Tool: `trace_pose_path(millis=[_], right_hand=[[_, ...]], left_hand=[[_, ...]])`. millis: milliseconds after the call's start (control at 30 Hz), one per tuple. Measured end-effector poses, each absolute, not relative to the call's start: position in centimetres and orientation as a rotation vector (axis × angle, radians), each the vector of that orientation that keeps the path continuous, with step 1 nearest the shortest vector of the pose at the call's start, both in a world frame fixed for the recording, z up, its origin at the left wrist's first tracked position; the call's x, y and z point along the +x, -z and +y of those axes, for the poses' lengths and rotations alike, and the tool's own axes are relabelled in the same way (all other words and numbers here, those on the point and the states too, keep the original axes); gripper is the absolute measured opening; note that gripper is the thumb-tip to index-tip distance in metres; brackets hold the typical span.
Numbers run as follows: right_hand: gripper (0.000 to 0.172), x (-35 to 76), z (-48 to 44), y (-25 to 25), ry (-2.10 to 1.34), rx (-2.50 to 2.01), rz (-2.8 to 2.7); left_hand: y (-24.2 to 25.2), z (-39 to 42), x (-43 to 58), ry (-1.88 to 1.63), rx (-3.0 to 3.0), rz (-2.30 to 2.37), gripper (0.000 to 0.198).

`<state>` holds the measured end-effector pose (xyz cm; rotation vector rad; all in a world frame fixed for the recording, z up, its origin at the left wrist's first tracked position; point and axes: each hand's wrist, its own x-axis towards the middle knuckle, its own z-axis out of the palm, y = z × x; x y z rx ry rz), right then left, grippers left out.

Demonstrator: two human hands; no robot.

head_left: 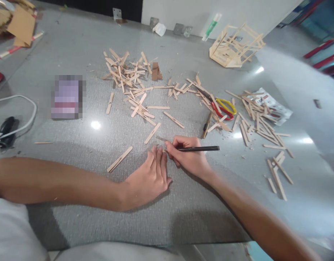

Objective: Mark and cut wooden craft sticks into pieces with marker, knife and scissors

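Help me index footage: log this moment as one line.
left hand: on gray table | right hand: grips black-handled knife | nearby: wooden craft sticks, scissors

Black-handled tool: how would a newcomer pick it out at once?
On the grey table, find the right hand, below the scattered wooden sticks. It grips the black-handled tool, whose thin blade points to the picture's left. Its long, dark handle sets it apart from the pale sticks.
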<state>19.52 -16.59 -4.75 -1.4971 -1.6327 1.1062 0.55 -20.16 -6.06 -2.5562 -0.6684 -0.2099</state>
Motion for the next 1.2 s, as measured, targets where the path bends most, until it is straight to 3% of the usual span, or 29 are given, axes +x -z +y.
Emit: trace_pose_path(millis=[967, 1200], right_hand=[[0.044, 19.71, -16.69, 5.13, -1.103, -1.48, -1.628], [0.047, 19.68, -16.45, 4.93, -1.071, -1.46, -1.704]], left_hand=[[5.81, -20.1, 0.57, 0.22, -2.567, -0.665, 0.063], [5.18, -19.96, 0.13, 0.154, -2.579, -0.576, 0.038]])
